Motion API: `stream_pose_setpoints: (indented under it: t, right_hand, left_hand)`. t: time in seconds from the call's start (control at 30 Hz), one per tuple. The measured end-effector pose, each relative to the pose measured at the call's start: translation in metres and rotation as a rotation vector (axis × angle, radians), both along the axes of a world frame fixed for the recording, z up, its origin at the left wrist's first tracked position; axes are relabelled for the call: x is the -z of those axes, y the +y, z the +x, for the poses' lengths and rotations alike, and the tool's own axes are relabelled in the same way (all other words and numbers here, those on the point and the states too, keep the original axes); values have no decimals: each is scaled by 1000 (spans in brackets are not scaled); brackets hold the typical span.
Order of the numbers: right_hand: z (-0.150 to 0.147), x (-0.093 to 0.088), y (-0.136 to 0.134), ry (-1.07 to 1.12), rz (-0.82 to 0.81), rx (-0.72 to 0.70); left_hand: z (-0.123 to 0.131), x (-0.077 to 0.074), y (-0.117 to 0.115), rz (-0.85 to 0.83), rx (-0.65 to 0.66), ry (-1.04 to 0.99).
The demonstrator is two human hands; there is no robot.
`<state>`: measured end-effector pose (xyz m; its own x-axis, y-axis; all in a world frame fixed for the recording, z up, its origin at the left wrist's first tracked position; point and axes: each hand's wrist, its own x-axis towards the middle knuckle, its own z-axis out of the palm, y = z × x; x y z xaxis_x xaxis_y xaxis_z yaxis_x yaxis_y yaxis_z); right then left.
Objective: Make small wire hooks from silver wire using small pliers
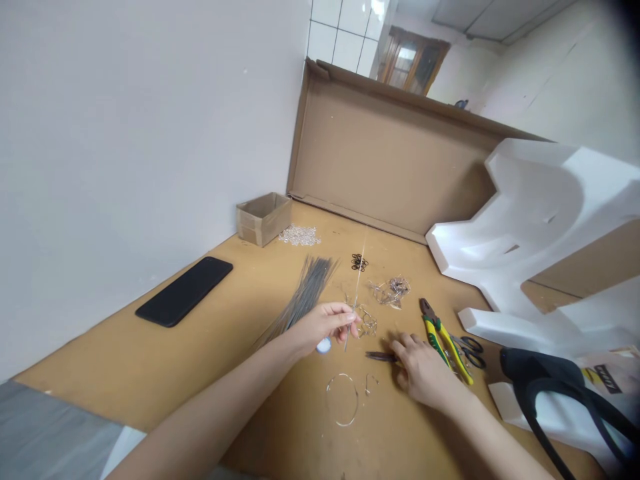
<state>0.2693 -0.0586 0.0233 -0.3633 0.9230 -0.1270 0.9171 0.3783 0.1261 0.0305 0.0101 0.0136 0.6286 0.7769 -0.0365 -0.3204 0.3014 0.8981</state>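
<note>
My left hand (325,325) pinches a thin straight wire (356,293) that stands nearly upright over the cardboard work surface (225,347). A small white bead-like piece shows under its palm. My right hand (423,373) lies low on the surface with fingers curled over a dark small plier-like tool (380,357). Beside it lie green-and-yellow pliers (443,337). A bundle of grey wires (303,297) is spread just beyond my left hand. A bent wire loop (343,399) lies in front of both hands.
A black phone (185,290) lies at the left. A small cardboard box (264,218) and clear beads (299,235) sit at the back. Black rings (359,262), metal findings (390,291), scissors (470,351), white foam packing (540,227), and a black strap (560,393) are on the right.
</note>
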Motion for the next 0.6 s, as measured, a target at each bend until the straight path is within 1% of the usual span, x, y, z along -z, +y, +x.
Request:
stream_pose_setpoints:
  t: [0.13,0.33,0.4,0.5,0.53,0.6]
  right_hand:
    - [5,1,0,53,30,-31]
    - [17,19,-1,60,130,-41]
    - [21,21,1,52,176,-31]
    - [23,12,1,138,186,11]
    - [23,6,0,203,164,50]
    - [19,-5,-1,380,80,185]
  left_hand:
    - [1,2,0,95,-3,51]
    - [3,7,0,142,15,65]
    - [2,7,0,160,21,70]
    - [2,7,0,196,8,88]
    - [2,6,-1,212,1,101]
    - [2,6,-1,248,-13,134]
